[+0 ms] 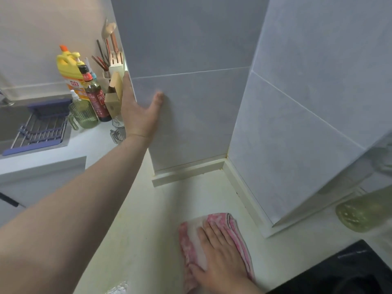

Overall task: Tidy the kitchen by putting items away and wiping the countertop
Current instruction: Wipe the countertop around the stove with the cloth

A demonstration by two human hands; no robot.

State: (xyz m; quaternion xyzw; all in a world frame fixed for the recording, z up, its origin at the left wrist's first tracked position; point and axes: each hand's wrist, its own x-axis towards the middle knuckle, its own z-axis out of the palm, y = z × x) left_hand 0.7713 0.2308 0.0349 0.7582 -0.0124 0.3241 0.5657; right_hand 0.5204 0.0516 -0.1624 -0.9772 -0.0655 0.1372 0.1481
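Observation:
A pink and white cloth (pixel 192 240) lies flat on the pale countertop (pixel 148 240) near the tiled corner. My right hand (pixel 222 251) presses down on the cloth with straight, spread fingers. My left hand (pixel 139 115) reaches forward and rests on the outer edge of the grey tiled wall column (pixel 191 113), thumb on the front face, fingers round the corner and mostly hidden.
Left of the column stand a yellow detergent bottle (pixel 70 71), a dark sauce bottle (pixel 98 98), a green glass jug (pixel 84 113), a knife block with utensils (pixel 115 60) and a sink with a drying rack (pixel 40 130). A black cooktop (pixel 343 270) sits bottom right, a blurred greenish bottle (pixel 364 211) at right.

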